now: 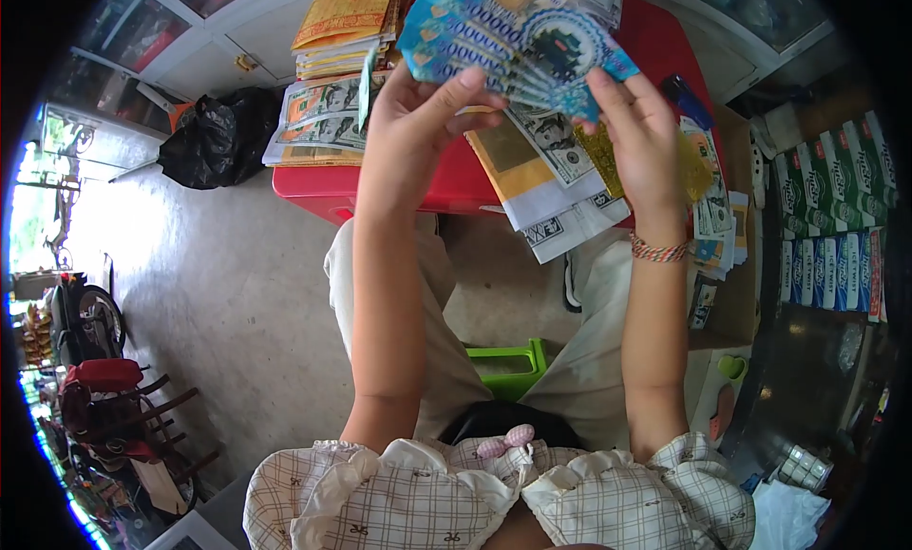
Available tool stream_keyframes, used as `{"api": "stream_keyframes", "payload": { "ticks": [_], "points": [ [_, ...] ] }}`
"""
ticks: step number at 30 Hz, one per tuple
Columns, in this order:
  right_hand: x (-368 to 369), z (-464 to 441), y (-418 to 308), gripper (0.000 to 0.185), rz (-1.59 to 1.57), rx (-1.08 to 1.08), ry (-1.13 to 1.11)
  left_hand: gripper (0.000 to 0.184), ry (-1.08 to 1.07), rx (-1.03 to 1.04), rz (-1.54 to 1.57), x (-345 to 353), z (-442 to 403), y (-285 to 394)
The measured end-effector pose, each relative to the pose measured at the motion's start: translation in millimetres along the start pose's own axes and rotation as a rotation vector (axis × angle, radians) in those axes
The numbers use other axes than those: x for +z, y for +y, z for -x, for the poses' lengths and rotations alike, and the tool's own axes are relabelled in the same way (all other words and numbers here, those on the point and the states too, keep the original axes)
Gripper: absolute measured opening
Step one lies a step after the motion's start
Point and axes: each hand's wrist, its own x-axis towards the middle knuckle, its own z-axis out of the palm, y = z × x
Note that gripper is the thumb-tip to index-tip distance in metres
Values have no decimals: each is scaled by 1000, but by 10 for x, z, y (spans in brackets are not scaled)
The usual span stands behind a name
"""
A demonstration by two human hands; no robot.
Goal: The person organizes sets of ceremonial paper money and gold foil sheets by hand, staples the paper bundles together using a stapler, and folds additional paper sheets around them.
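Note:
Both my hands hold up a fan of blue paper notes (499, 32) printed with large numbers, over a red table (446, 175). My left hand (423, 123) pinches the fan's lower left part between thumb and fingers. At its lower right corner, my right hand (641, 132) grips the notes, thumb in front. Beneath the fan lie dollar-like printed notes (551, 146) and white and brown papers (560, 213), partly hidden by the hands. A stack of orange and yellow papers (347, 18) stands left of the fan, with more dollar-like notes (328, 113) in front of it.
A dark blue object (689, 102) lies at the table's right, by more loose notes (712, 208). A black plastic bag (220, 137) sits on the floor at left. A green plastic stool (513, 368) shows between my legs. Stacked green boxes (836, 180) stand at far right.

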Motion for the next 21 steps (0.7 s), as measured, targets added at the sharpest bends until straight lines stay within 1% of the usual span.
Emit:
{"api": "stream_keyframes", "payload": {
  "ticks": [2,4,6,10,12,19,21],
  "points": [
    [28,19,17,25,57,-9,-24,38,13,27,23,-10,-22,-52],
    [38,34,21,26,84,-4,-37,36,169,53,-87,-3,-21,-32],
    [35,29,18,26,108,8,-39,34,146,76,-37,-24,-15,33],
    [10,49,-8,27,161,49,-88,33,224,108,-67,-88,-4,92],
    [4,58,-15,27,200,50,-99,28,253,137,-207,-146,-5,97],
    [-33,51,-4,27,252,21,-125,22,266,173,-276,-226,-9,79],
    [-33,58,-12,27,272,11,-131,21,239,184,-303,-214,2,86]
  ]
}}
